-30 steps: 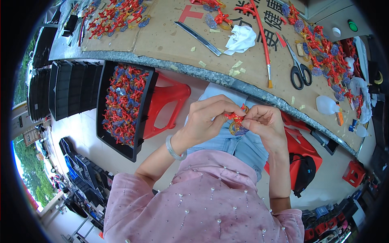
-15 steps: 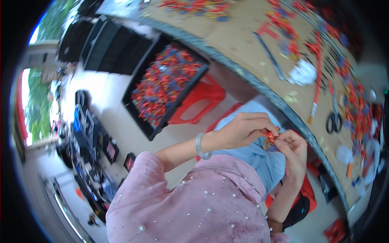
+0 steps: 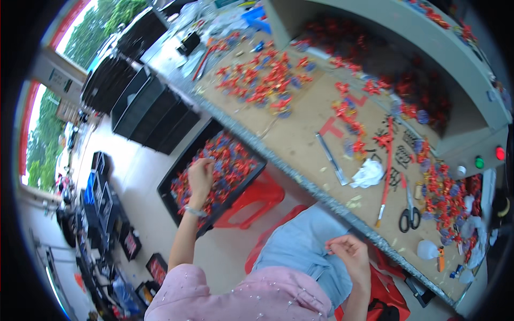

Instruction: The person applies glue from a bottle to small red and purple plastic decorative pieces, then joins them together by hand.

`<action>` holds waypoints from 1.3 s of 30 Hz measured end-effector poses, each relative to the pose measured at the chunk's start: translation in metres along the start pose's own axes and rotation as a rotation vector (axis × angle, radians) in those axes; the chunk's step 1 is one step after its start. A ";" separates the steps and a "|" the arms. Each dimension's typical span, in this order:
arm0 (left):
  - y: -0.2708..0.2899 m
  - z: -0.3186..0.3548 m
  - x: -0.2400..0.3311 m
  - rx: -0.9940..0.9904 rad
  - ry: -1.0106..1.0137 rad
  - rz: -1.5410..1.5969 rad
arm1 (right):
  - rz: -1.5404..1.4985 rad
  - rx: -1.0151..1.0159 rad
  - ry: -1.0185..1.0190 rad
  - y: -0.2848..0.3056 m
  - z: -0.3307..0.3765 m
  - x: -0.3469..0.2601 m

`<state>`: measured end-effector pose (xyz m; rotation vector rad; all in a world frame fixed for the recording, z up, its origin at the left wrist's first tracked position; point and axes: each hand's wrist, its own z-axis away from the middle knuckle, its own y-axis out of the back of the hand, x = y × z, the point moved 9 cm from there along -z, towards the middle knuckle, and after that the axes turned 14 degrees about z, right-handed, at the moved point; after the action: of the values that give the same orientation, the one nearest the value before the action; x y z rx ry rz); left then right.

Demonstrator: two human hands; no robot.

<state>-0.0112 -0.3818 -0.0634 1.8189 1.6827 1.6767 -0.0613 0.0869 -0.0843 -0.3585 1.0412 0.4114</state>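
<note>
My left hand [image 3: 201,175] is over a black tray [image 3: 167,197] heaped with small red, gold and purple pieces [image 3: 227,155]. Its fingers are curled in, and what they hold, if anything, is hidden against the heap. A pale bangle circles that wrist. Above my lap, my right hand [image 3: 350,254] has its fingers bent towards the thumb in a pinch. Something tiny may sit at those fingertips, too small to name. The tray rests on a red plastic stool [image 3: 251,206] to the left of my knees.
The workbench [image 3: 300,160] carries a pile of like pieces [image 3: 262,80], a metal-coloured tool [image 3: 332,160], crumpled white tissue [image 3: 368,174], a red-handled brush [image 3: 385,182], black-handled scissors [image 3: 409,216] and a white bottle [image 3: 427,249]. A grey hooded machine [image 3: 455,69] stands behind. Black crates [image 3: 155,115] stack at left.
My left hand has left my right and moved to the tray at left. The red and gold piece between both hands is no longer seen there. The view has shifted, showing more bench.
</note>
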 end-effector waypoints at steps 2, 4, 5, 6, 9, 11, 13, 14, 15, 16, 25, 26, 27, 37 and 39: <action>0.006 -0.032 0.042 0.100 -0.008 0.118 | -0.020 -0.026 0.011 0.004 0.005 -0.002; 0.002 -0.070 0.119 0.103 -0.186 0.190 | -0.037 -0.002 0.016 0.010 0.005 -0.001; 0.000 -0.085 0.151 0.090 -0.221 0.184 | -0.034 0.004 0.006 0.011 0.005 0.001; -0.006 -0.096 0.193 0.069 -0.360 0.252 | -0.034 0.014 0.009 0.012 0.004 0.003; -0.055 -0.130 0.271 -0.090 -0.649 0.330 | 0.003 -0.022 -0.025 0.003 0.001 0.015; -0.107 -0.160 0.319 -0.227 -0.747 0.317 | -0.022 -0.029 -0.026 0.000 0.001 0.014; -0.161 -0.197 0.359 -0.334 -0.771 0.413 | -0.029 -0.049 -0.037 -0.005 0.001 0.013; -0.187 -0.216 0.376 -0.359 -0.778 0.422 | -0.033 -0.038 -0.033 -0.005 0.002 0.012; -0.214 -0.233 0.389 -0.383 -0.785 0.429 | -0.054 -0.046 -0.026 -0.008 0.004 0.011; -0.240 -0.251 0.398 -0.338 -0.821 0.407 | -0.074 -0.058 -0.018 -0.011 0.005 0.010; -0.366 -0.281 0.440 -0.122 -0.719 -0.382 | -0.096 0.072 -0.018 0.019 0.008 0.024; -0.368 -0.279 0.441 -0.126 -0.730 -0.381 | -0.106 0.078 -0.016 0.023 0.008 0.025; -0.367 -0.277 0.442 -0.147 -0.743 -0.292 | -0.112 0.091 -0.014 0.028 0.009 0.026; -0.269 -0.285 0.434 -0.068 -0.750 0.575 | 0.014 0.026 -0.004 0.008 0.018 0.020; -0.246 -0.255 0.437 -0.144 -0.630 0.695 | 0.002 0.038 0.026 0.005 0.022 0.016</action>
<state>-0.4630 -0.0964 0.1123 2.6478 0.6972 1.1202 -0.0403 0.1035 -0.0889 -0.3298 1.0730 0.3889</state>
